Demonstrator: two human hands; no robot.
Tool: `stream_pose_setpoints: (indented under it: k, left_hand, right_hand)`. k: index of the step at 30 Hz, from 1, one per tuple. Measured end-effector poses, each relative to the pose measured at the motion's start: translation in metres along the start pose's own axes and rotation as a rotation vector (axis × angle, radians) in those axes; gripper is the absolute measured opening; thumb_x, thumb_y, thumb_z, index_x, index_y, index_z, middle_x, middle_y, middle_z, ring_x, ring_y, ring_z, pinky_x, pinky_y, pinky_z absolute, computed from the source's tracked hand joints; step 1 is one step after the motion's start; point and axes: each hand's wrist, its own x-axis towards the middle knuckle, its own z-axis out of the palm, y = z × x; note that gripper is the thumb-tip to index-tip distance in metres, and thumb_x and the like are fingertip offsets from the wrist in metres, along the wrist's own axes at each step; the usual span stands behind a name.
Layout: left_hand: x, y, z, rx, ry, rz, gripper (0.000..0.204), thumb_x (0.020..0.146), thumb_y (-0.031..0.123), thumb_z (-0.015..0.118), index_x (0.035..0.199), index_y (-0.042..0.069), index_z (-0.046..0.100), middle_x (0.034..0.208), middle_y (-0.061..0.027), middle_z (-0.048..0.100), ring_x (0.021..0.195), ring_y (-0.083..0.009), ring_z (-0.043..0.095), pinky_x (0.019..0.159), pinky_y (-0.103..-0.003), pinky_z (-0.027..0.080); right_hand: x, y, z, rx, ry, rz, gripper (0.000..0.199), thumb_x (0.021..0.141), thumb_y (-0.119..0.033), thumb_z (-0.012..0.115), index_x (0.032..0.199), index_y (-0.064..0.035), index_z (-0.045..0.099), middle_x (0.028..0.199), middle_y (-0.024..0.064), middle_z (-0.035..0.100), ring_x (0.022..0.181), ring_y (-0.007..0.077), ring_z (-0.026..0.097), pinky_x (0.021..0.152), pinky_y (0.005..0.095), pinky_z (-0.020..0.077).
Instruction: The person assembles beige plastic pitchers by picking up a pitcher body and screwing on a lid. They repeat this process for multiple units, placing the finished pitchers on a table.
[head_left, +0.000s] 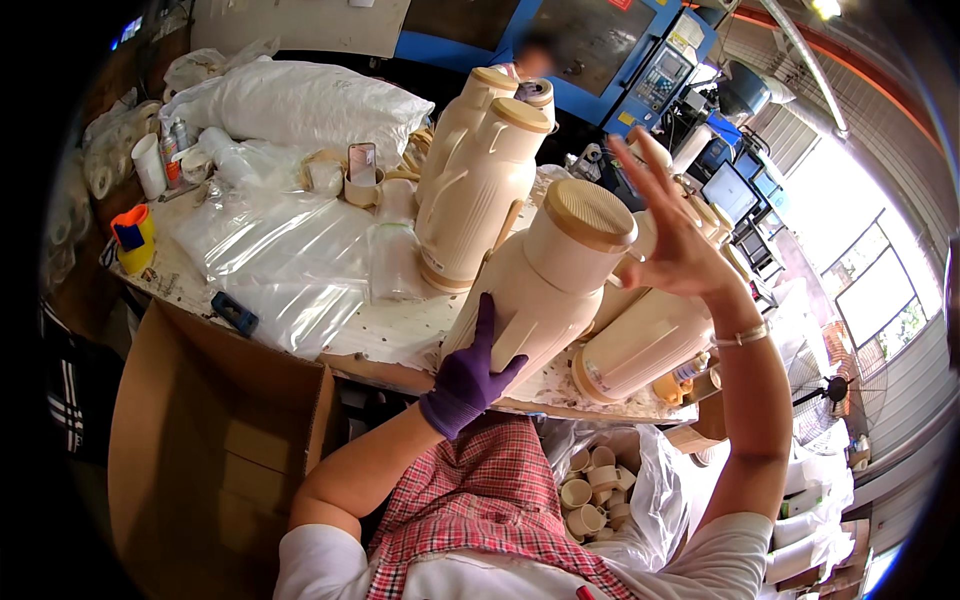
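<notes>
A cream vacuum flask with a tan ribbed lid (pixel 545 270) leans at a tilt in front of me over the table's near edge. My left hand (pixel 468 378), in a purple glove, grips its lower body. Bare and raised beside the lid, my right hand (pixel 675 240) has its fingers spread, and nothing shows in it. Behind the held flask stand more cream flasks, one with its handle toward the left (pixel 480 190). Another flask (pixel 645 345) stands tilted in the picture at the right, under my right wrist.
Clear plastic bags (pixel 285 260) cover the table's left part, with a stuffed white sack (pixel 300 105) behind. A cardboard box (pixel 215 430) stands open at lower left. Below the table, a plastic-lined container holds several cream cups (pixel 590 495). Beyond, a person works before a blue machine (pixel 600 45).
</notes>
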Motion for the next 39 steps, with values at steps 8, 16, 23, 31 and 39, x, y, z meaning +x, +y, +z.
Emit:
stream_pose_setpoints:
  k: [8,16,23,31,39]
  left_hand:
    - [-0.003,0.002,-0.004,0.039,0.008,0.004,0.098,0.08,0.036,0.072,0.149,-0.001,0.013,0.076,-0.0273,0.063,0.058,-0.0412,0.062,0.054,-0.046,0.052]
    - [-0.003,-0.002,0.001,0.028,0.018,0.031,0.1,0.081,0.043,0.071,0.149,-0.001,0.012,0.068,-0.0251,0.062,0.057,-0.039,0.064,0.053,-0.043,0.053]
    - [-0.001,-0.003,0.003,-0.027,0.045,0.059,0.099,0.081,0.041,0.071,0.149,-0.002,0.013,0.073,-0.026,0.063,0.062,-0.04,0.065,0.056,-0.044,0.054]
    - [-0.004,0.003,0.007,-0.078,0.045,-0.01,0.094,0.083,0.035,0.07,0.149,-0.001,0.014,0.079,-0.0271,0.065,0.065,-0.04,0.065,0.059,-0.044,0.054]
    - [0.032,-0.041,-0.044,-0.219,0.006,0.188,0.063,0.084,0.03,0.071,0.136,0.003,0.048,0.095,-0.0193,0.069,0.083,-0.0296,0.07,0.071,-0.035,0.055]
  right_hand:
    - [0.038,-0.014,0.013,0.296,-0.023,0.396,0.075,0.072,-0.045,0.076,0.135,-0.0118,0.053,0.126,0.0191,0.054,0.118,0.0335,0.053,0.103,0.041,0.0399]
    - [0.025,-0.018,0.036,-0.042,0.001,0.344,0.076,0.071,-0.049,0.073,0.134,-0.0116,0.055,0.123,0.0189,0.055,0.115,0.0331,0.053,0.101,0.0407,0.0405]
    - [0.018,-0.016,0.047,0.069,-0.008,0.464,0.072,0.07,-0.047,0.072,0.132,-0.0127,0.057,0.12,0.018,0.056,0.112,0.0311,0.055,0.099,0.0389,0.0425]
    - [0.039,-0.034,0.056,-0.161,-0.167,0.778,0.09,0.077,-0.07,0.053,0.144,-0.012,0.038,0.13,0.0274,0.049,0.125,0.0442,0.043,0.104,0.0485,0.0371]
    - [0.049,-0.04,-0.011,-0.278,-0.366,-0.429,0.077,0.065,-0.059,0.075,0.126,-0.0143,0.057,0.131,0.0145,0.054,0.125,0.0302,0.047,0.104,0.0508,0.0319]
